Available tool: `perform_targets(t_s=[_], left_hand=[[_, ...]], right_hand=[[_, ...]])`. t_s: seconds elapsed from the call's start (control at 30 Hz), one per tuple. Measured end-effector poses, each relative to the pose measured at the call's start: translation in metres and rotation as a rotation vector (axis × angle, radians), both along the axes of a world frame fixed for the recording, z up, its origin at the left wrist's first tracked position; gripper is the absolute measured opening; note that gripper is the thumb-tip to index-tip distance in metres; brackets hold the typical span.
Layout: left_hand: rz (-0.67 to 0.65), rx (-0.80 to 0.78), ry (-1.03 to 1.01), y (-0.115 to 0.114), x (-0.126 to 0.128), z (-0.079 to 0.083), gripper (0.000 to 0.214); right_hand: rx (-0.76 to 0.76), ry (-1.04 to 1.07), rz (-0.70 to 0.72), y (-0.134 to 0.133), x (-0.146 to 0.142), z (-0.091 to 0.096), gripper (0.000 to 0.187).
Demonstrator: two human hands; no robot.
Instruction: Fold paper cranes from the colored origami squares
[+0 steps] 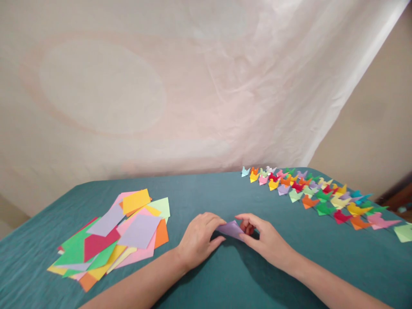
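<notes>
Between my two hands is a small folded piece of purple origami paper (232, 230), close to the tabletop. My left hand (203, 234) grips its left end, fingers on top and thumb at the near side. At the right end, my right hand (262, 237) pinches the paper's corner between thumb and fingers, the other fingers curled in. The folded paper looks roughly triangular; its ends are partly hidden by my fingertips.
A loose pile of coloured paper squares (138, 231) lies on the left of the green-blue cloth-covered table (199, 193). Rows of folded paper birds (323, 209) in many colours stand along the right side. A pale sheet (193, 86) hangs behind the table.
</notes>
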State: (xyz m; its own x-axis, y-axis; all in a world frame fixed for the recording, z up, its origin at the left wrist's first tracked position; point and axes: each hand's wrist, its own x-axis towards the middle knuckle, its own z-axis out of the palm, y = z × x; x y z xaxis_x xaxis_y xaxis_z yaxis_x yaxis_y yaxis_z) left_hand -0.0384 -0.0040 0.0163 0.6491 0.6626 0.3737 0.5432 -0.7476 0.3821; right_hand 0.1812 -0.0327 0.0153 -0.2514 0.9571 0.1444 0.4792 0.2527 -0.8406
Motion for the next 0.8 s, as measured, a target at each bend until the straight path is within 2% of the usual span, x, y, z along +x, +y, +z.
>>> perform_targets(t_s=[0.1,0.3,0.6,0.8], left_hand=[[-0.011,0.000,-0.017,-0.0013,0.0012,0.0007,0.022],[0.019,0.052,-0.107,-0.0036,0.0035,0.0001,0.028],[0.000,0.042,-0.022,-0.0026,0.0038,0.0007,0.007],[-0.064,0.129,-0.017,-0.0013,0.0031,-0.0012,0.011]], right_hand=[[0.006,0.008,0.005,-0.0035,-0.0035,0.0014,0.027],[-0.005,0.030,0.002,-0.0066,-0.0066,0.0020,0.025],[-0.008,0.043,0.035,-0.0084,-0.0083,0.0002,0.023],[0.046,0.075,0.022,-0.0090,-0.0054,0.0015,0.030]])
